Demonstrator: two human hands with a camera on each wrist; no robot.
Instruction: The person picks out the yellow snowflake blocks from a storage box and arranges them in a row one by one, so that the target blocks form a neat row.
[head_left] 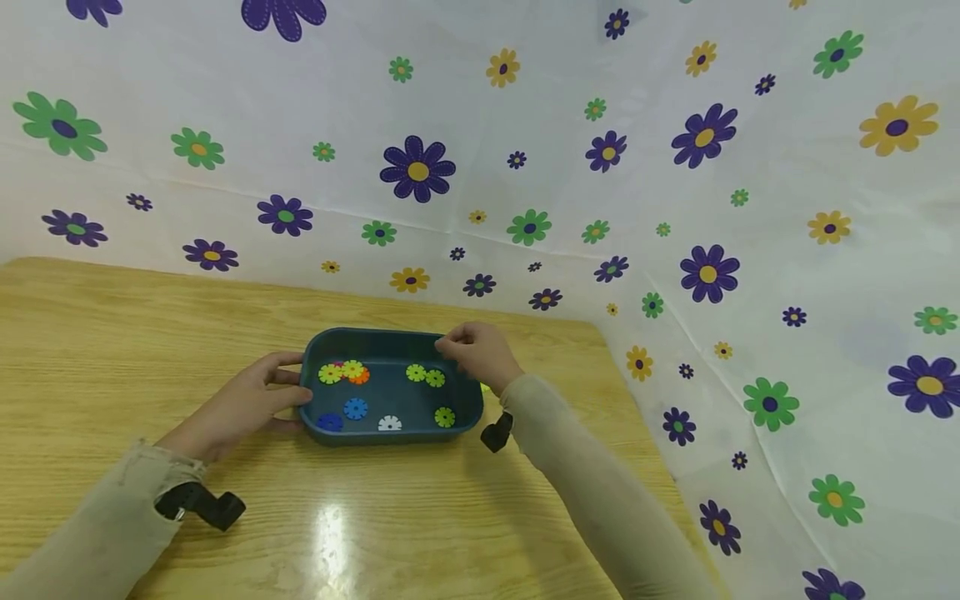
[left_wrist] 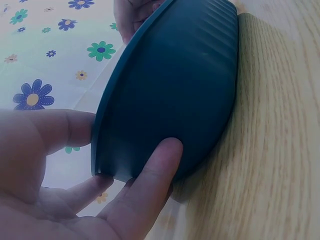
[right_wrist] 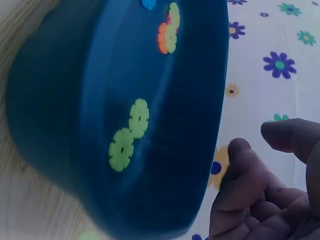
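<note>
A dark blue-green plastic tub (head_left: 420, 437) stands on the table with several small notched discs lying flat inside. My left hand (head_left: 243, 404) holds its left end, thumb against the outer wall and other fingers spread toward the rim in the left wrist view. My right hand (head_left: 483, 354) hovers at the back right corner of the rim. In the right wrist view its thumb and forefinger stand apart, the other fingers loosely curled, nothing between them. Nearest it inside are two yellow-green discs (right_wrist: 139, 118). A green disc (head_left: 445, 417) lies in the front right corner.
Yellow and orange discs (head_left: 330, 373) overlap at the tub's left, with blue discs (head_left: 356, 408) and a white disc (head_left: 390, 423) nearer the front. Outside, a yellow-green piece (head_left: 485, 387) shows partly beside the right wrist. A flower-printed sheet (head_left: 510, 192) borders the wooden table (head_left: 150, 333).
</note>
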